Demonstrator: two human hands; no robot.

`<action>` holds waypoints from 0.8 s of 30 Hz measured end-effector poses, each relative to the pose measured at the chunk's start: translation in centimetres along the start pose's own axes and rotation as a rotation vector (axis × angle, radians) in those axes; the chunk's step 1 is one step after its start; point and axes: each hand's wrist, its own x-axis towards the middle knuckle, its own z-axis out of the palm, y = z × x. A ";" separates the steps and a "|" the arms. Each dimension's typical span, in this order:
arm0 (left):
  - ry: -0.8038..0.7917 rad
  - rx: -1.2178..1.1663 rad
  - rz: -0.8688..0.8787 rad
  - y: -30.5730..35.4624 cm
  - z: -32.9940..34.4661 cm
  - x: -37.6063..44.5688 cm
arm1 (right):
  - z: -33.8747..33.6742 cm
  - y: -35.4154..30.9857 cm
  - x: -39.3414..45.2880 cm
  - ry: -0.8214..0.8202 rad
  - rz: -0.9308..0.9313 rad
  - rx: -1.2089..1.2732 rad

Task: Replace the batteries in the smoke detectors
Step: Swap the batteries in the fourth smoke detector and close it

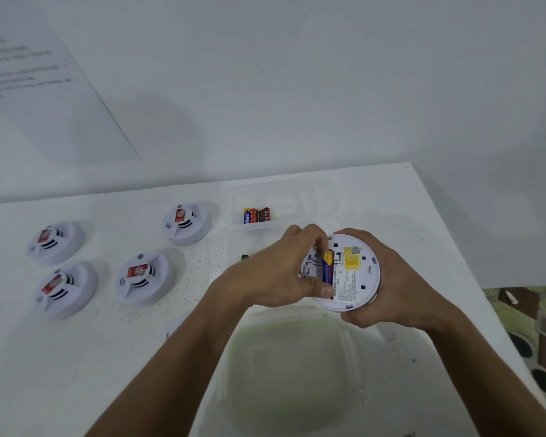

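A white smoke detector (347, 272) is held back-side up above the right part of the table (423, 216), cupped from the right by the right hand (388, 285), whose fingers are curled round its rim. A blue and yellow battery (327, 267) is seen seated in the open compartment on the detector's back, pinched end to end by the left hand (275, 272), with the thumb (320, 287) at the near end and a fingertip at the far end. A yellow sticker (351, 261) and a printed label (347, 287) are carried on the back beside the compartment. Just beyond the hands, towards the table's far edge, a clear tub (297, 197) is set, with several batteries (257, 215) laid side by side in its left part. A small dark object (245, 256), too small to be identified, is partly hidden behind the left hand. A second clear container (284, 357) with a greenish tint is placed beneath the forearms, near the front edge. Four more detectors are laid out face up on the left half of the table: one (185, 223) near the far edge, one (144, 277) in front of it, and two (55, 242) (65, 290) nearer the left edge. A printed sheet (44, 89) is fixed to the wall (297, 74) behind the table, its text too blurred to be read.
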 end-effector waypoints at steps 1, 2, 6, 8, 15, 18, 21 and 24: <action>0.002 0.003 0.000 0.0 0.1 0.1 | 0.0 0.1 0.0 0.005 0.003 0.005; 0.005 0.001 0.002 0.0 0.1 0.1 | 0.0 0.0 -0.1 0.011 0.005 0.014; 0.163 -0.005 0.066 0.2 0.9 0.4 | 0.1 -0.5 0.0 0.035 0.002 0.039; 0.300 -0.005 0.098 0.3 1.2 0.5 | 0.3 -0.5 0.2 0.047 0.010 0.047; 0.546 -0.390 -0.020 -0.4 -0.1 1.9 | -0.6 0.3 -0.1 0.061 0.050 -0.001; 0.633 -0.308 -0.178 -2.6 -0.9 3.0 | -1.4 0.9 -1.0 0.093 0.094 0.018; 0.448 -0.146 -0.286 -4.6 0.0 3.7 | -1.5 1.2 -1.6 0.090 0.124 0.019; 0.395 -0.074 -0.289 -5.5 1.1 4.4 | -1.4 1.4 -1.9 0.086 0.135 0.034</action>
